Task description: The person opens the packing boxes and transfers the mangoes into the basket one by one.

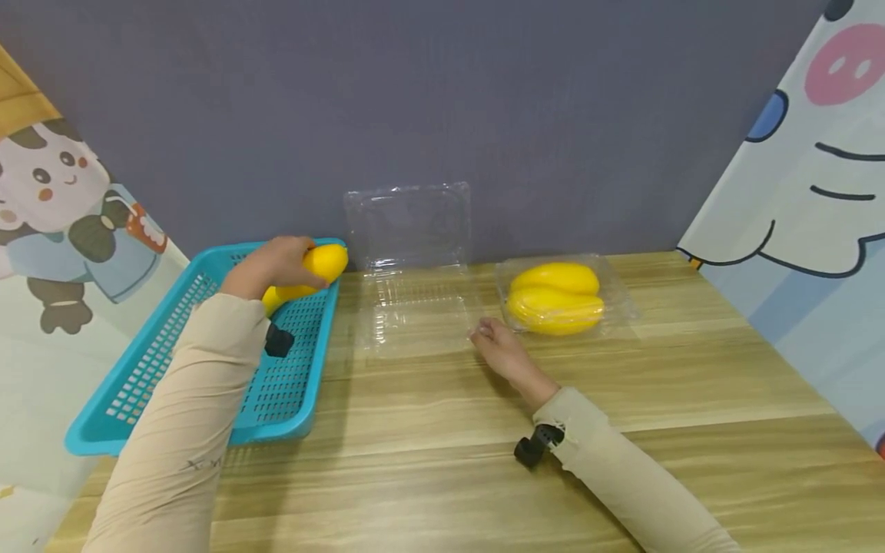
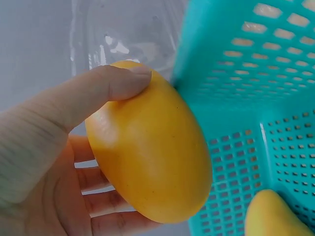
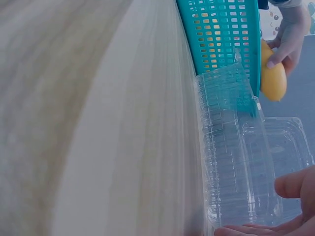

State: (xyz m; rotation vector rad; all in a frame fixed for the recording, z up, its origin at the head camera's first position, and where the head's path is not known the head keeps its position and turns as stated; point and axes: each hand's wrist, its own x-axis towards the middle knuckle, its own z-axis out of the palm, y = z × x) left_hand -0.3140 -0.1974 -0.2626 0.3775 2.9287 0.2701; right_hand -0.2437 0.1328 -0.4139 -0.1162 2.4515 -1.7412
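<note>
My left hand (image 1: 273, 267) grips a yellow mango (image 1: 327, 262) over the back right of a turquoise plastic basket (image 1: 320, 369). In the left wrist view, the thumb lies across the held mango (image 2: 152, 152) with the fingers behind it. A second mango (image 2: 275, 216) lies inside the basket. Beside the basket stands an unlidded clear plastic clamshell box (image 1: 418, 307), its lid (image 1: 408, 226) raised against the grey wall. At this box's right side, my right hand (image 1: 503, 353) pinches the edge between thumb and fingers, seen also in the right wrist view (image 3: 295, 206).
To the right, another clear clamshell box (image 1: 618, 296) holds two yellow mangoes (image 1: 556, 299). A grey wall (image 1: 442, 115) rises behind the wooden table (image 1: 429, 461). Cartoon-printed panels (image 1: 795, 192) flank both sides.
</note>
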